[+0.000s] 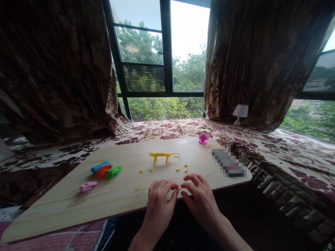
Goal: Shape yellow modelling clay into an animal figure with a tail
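Note:
My left hand (161, 197) is closed near the table's front edge, its thumb and index finger pinching a small yellow clay piece (179, 188). Just to the right, my right hand (199, 193) has its fingers bent and apart. Its index fingertip comes close to the piece's free end; whether they touch I cannot make out. Beyond both hands stands a yellow clay animal (162, 154) with legs and a long curled tail. Several little yellow clay bits lie before it, among them a ball (141, 170) at left and a tapered bit (186, 165) at right.
On the left of the wooden table (125, 195) lie blue (100, 166), orange (104, 171), green (113, 172) and pink (88, 187) lumps. A bright pink figure (203, 138) stands at the back right edge, near a blurred-out object (229, 163). Behind is a small lamp (240, 111).

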`<state>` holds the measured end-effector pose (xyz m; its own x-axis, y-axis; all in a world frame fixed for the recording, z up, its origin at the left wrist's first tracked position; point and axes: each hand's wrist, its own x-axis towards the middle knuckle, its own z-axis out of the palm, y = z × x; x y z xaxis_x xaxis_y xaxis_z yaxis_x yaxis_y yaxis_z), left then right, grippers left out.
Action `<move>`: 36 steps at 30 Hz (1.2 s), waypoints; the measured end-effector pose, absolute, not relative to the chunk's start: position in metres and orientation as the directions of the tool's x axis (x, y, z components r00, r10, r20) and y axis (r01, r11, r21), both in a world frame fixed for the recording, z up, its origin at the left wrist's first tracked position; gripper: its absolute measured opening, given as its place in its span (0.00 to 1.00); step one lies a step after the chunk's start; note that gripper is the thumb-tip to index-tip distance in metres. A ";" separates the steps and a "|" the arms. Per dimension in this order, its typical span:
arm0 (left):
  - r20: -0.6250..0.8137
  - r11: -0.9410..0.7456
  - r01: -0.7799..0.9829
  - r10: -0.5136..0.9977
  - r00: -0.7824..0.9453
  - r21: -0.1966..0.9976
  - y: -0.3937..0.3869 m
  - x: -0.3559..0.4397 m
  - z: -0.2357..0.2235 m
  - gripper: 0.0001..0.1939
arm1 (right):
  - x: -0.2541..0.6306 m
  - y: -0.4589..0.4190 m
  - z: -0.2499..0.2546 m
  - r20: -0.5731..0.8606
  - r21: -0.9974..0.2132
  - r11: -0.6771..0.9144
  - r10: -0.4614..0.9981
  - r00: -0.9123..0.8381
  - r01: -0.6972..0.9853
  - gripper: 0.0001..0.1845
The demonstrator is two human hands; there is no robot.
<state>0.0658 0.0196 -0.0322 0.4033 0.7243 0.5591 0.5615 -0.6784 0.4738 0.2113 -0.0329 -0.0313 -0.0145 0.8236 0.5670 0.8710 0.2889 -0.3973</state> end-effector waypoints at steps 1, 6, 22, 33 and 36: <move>0.556 -0.678 0.559 0.725 0.406 0.477 0.019 0.066 -0.032 0.06 | 0.211 -0.033 -0.031 0.574 -0.398 0.291 0.818 -0.011 0.870 0.08; 0.551 -0.673 0.559 0.731 0.403 0.484 0.021 0.065 -0.032 0.07 | 0.220 -0.027 -0.033 0.581 -0.361 0.250 0.814 0.007 0.898 0.05; 0.573 -0.391 0.876 0.801 0.173 0.282 0.106 -0.033 -0.040 0.11 | 0.283 0.015 -0.041 0.542 -0.243 0.048 0.835 0.095 0.969 0.10; 0.465 -0.347 0.900 0.863 0.195 0.265 0.145 -0.030 -0.036 0.12 | 0.275 -0.017 -0.029 0.592 -0.277 0.124 0.803 0.067 0.953 0.12; 0.451 -0.359 0.887 0.869 0.204 0.290 0.144 -0.029 -0.032 0.09 | 0.271 -0.025 -0.026 0.600 -0.295 0.139 0.797 0.070 0.945 0.11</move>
